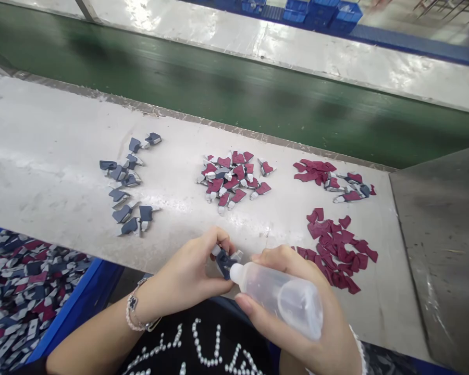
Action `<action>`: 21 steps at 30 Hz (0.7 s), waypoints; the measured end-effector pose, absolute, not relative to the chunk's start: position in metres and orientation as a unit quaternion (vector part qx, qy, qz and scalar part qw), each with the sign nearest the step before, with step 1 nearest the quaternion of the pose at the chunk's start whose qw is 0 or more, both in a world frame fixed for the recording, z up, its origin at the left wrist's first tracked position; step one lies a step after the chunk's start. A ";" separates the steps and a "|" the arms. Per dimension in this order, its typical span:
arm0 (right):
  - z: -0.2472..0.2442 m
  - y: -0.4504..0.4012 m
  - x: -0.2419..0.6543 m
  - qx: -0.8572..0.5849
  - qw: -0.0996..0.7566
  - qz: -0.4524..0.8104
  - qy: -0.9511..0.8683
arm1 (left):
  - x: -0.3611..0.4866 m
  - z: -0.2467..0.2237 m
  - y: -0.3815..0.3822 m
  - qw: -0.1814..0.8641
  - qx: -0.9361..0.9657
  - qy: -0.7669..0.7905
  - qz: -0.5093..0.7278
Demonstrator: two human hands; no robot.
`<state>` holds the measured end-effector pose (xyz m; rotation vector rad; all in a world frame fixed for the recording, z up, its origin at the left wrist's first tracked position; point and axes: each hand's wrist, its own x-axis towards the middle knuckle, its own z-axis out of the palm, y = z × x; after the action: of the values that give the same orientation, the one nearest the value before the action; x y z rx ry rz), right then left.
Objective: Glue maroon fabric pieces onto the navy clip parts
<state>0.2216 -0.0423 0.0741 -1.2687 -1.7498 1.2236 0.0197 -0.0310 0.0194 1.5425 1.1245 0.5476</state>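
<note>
Left hand (191, 273): grip pinched closed on small dark-blue-and-grey angular piece (221, 262), at the near edge of the pale-grey flat surface (54, 151). Right hand (330, 323): grip wrapped around translucent white cylindrical plastic bottle (277, 296), tip at piece, contact unclear. Flat maroon cut-out pieces (338, 252) lay beyond.

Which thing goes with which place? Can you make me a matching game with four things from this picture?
1. squeeze bottle
2. small navy part
3. loose maroon pieces
4. blue bin

A. on the table, towards the picture's right
B. in the right hand
C. at the picture's lower left
D. in the left hand

Pairs: 1-B, 2-D, 3-A, 4-C
</note>
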 end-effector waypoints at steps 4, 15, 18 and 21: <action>0.075 -0.039 0.220 -0.474 0.324 0.479 -0.664 | 0.020 0.018 -0.031 0.557 0.647 0.468 0.228; 0.078 -0.040 0.224 -0.482 0.336 0.493 -0.642 | 0.020 0.024 -0.028 0.538 0.658 0.471 0.235; 0.077 -0.039 0.224 -0.477 0.337 0.495 -0.644 | 0.019 0.025 -0.027 0.548 0.654 0.469 0.230; 0.075 -0.038 0.222 -0.481 0.330 0.496 -0.644 | 0.019 0.026 -0.028 0.546 0.658 0.466 0.225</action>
<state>0.2225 -0.0380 0.0754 -1.2572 -1.6837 1.2975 0.0190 -0.0276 0.0257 1.5609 1.1059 0.5323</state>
